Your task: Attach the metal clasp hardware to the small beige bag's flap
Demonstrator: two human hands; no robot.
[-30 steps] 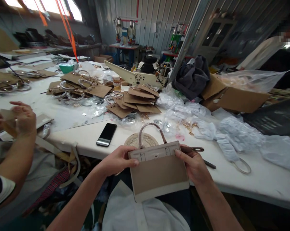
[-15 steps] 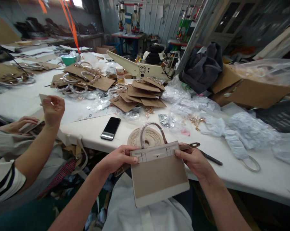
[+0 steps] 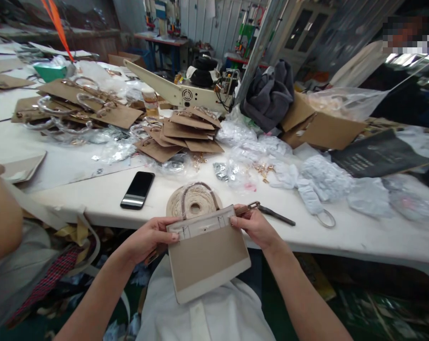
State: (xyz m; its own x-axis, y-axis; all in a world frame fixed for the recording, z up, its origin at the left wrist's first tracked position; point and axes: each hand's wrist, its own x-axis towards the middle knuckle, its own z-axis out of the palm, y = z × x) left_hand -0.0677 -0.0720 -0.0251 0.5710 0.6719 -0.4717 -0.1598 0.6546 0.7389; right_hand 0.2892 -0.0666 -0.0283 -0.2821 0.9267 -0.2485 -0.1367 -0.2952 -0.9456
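A flat beige handbag panel (image 3: 209, 260) tilts over my lap at the table's front edge, with a curved handle (image 3: 201, 185) rising from its top. Pinching its upper left corner is my left hand (image 3: 157, 238), thumb on the face. At the upper right corner my right hand (image 3: 251, 225) grips it the same way. A strap end with a metal buckle (image 3: 251, 206) sticks out beyond the right fingers. Behind the handle lies a roll of cream tape (image 3: 175, 202). A dark, slim tool (image 3: 277, 216) rests just right of my right hand.
A phone (image 3: 138, 190) lies left of the tape roll. Stacked brown bag panels (image 3: 189, 129) and plastic-wrapped pieces (image 3: 324, 177) cover the table's back. A cream machine (image 3: 200, 96) and a cardboard box (image 3: 321, 125) stand behind. At left a co-worker's arm (image 3: 3, 213) reaches in.
The camera view has swung right, so the table's things sit further left. Both hands keep hold of the panel. The co-worker's raised hand has left the view.
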